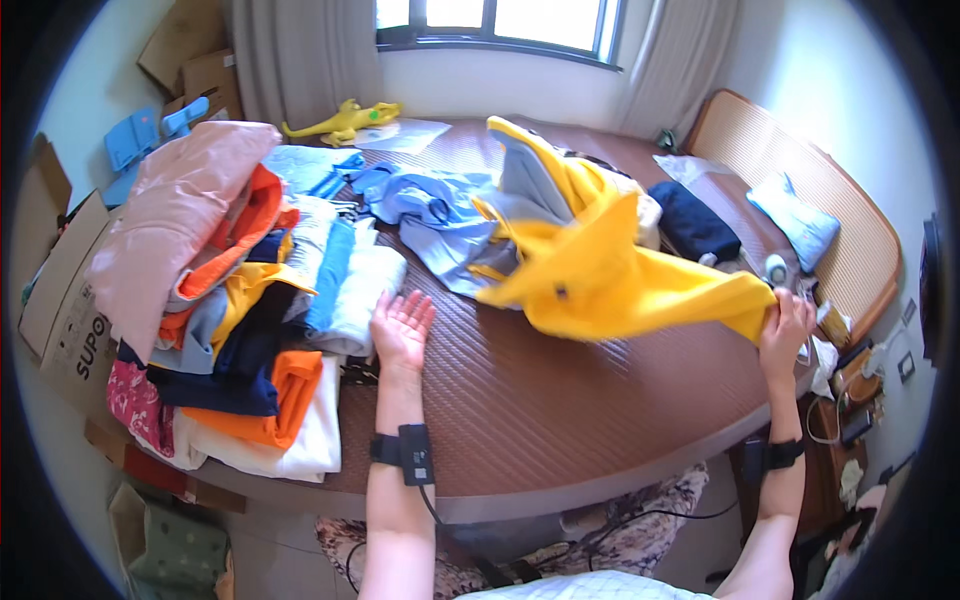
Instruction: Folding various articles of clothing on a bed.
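Observation:
My right hand (784, 324) grips one end of a yellow garment with grey lining (600, 277), stretched leftward above the bed and blurred at its lower left edge. My left hand (403, 330) is empty, palm up with fingers apart, beside a folded white item (366, 289). Left of it rises a tall stack of folded clothes, with a pink garment (191, 195) on top and an orange one (292, 397) lower down. A crumpled light blue shirt (442, 206) lies behind, partly covered by the yellow garment.
The bed's brown mattress (465, 420) curves before me. Toward the headboard (802, 180) lie a dark blue rolled item (694, 223) and a light blue pillow (795, 217). A yellow toy lizard (349, 121) rests near the window. Cardboard boxes (75, 300) stand at left; a cluttered nightstand (832, 427) at right.

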Demonstrator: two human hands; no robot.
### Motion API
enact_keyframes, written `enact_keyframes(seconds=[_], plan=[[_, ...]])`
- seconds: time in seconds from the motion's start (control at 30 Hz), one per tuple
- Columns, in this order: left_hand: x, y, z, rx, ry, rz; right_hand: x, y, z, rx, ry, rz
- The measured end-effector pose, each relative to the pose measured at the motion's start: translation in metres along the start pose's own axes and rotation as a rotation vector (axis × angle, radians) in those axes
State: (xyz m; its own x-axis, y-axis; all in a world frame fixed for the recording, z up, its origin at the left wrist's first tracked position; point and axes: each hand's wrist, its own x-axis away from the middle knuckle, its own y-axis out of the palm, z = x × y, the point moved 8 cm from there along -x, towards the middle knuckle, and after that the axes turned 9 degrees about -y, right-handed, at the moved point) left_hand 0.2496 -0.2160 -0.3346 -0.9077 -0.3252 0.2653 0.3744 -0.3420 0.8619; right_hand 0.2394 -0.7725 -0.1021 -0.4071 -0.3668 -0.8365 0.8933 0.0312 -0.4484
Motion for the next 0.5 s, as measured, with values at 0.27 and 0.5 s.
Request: enact_keyframes(seconds=[0.27,0.5], plan=[[0.016,0.027,-0.007,-0.355,0.061,-0.029,0.147,0.001,0.027,-0.58,0.63,-0.401],[0.029,0.047,-0.027,-0.631,0.029,-0.177,0.102,-0.044,-0.176,-0.719,-0.131,-0.62]])
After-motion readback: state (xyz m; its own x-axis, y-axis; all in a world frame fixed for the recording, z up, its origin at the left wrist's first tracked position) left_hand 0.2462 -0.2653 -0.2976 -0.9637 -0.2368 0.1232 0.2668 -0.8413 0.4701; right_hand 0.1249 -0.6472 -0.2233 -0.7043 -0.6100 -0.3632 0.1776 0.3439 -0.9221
